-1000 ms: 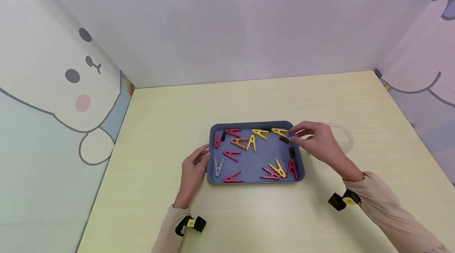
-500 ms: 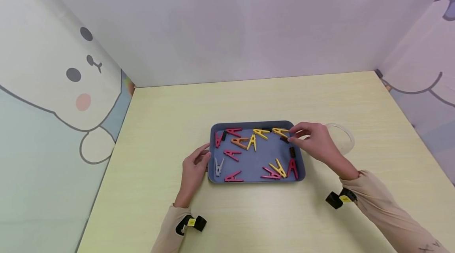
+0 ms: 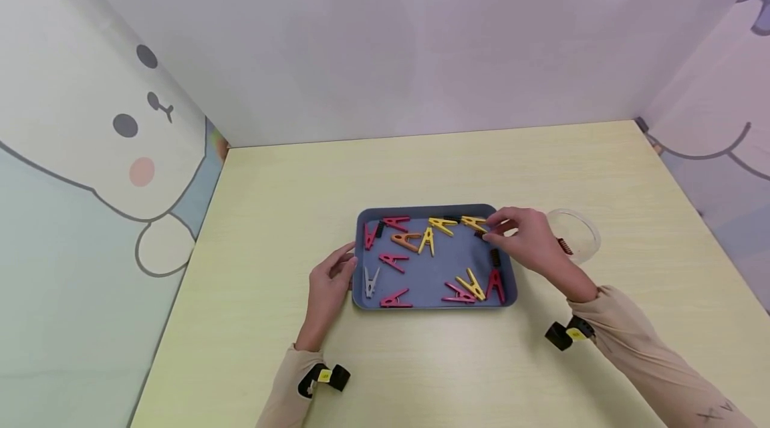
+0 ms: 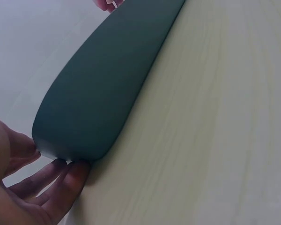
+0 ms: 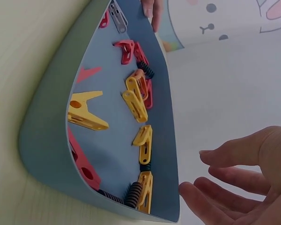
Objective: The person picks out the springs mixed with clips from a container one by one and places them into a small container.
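Observation:
A blue-grey tray (image 3: 433,307) holds loose plastic spring clamps: red clamps (image 3: 393,261), yellow clamps (image 3: 442,225), an orange clamp (image 3: 406,241) and a grey clamp (image 3: 370,282). Dark coil springs (image 5: 133,194) lie among them near the right end. My left hand (image 3: 331,284) touches the tray's outer left wall; the left wrist view shows its fingertips (image 4: 77,173) against the outside. My right hand (image 3: 523,237) is over the tray's right edge near a yellow clamp and a dark spring. In the right wrist view its thumb and fingers are apart, with nothing between them.
A clear round dish (image 3: 595,241) sits right of the tray, partly behind my right hand. A brown spring (image 3: 564,245) shows at it. The light wooden table (image 3: 421,368) meets a pale wall at the back and cartoon-printed panels (image 3: 72,147) at the sides.
My right hand has shifted slightly left over the tray's edge. The brown spring at the clear dish now shows beside the wrist. My left hand stays at the tray's wall.

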`<state>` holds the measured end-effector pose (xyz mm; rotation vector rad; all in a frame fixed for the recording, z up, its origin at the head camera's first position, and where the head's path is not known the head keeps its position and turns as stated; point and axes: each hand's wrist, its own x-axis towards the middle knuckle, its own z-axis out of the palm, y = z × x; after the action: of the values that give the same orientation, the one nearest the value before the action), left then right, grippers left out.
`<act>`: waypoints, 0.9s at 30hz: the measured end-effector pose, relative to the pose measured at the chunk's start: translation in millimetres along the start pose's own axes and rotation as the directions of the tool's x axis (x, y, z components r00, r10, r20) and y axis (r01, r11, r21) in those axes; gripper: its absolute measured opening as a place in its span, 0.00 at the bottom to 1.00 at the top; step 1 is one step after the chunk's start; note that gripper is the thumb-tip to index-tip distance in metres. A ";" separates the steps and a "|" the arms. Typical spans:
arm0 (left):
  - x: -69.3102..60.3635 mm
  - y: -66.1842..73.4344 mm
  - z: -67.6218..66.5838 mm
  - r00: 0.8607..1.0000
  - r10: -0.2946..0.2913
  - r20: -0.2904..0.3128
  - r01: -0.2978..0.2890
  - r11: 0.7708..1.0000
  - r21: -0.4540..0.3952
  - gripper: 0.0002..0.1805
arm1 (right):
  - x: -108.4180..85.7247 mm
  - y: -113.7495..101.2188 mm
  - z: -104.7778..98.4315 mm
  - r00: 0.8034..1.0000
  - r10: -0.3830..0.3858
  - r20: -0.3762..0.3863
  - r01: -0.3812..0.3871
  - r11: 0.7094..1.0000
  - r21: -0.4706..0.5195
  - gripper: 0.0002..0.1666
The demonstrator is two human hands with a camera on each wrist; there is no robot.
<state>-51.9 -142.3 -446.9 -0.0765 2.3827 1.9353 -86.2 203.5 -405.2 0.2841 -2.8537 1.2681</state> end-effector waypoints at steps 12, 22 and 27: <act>0.6 -0.4 -0.1 1.000 0.013 -0.002 -0.013 1.000 0.002 0.18 | 5.2 2.3 5.9 0.996 0.059 0.067 -0.057 0.998 -0.039 0.11; 1.3 -0.7 0.5 1.000 0.024 -0.004 -0.024 1.000 0.000 0.18 | 9.1 9.4 10.0 0.992 0.071 0.105 -0.064 0.996 -0.069 0.10; 1.3 -0.5 0.8 1.000 0.021 -0.006 -0.021 1.000 0.001 0.18 | 11.5 10.4 12.5 0.993 0.049 0.107 -0.039 0.995 -0.092 0.09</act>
<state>-53.1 -141.7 -447.7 -0.0578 2.3973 1.9455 -98.4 199.3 -420.4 0.2991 -3.0146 1.1619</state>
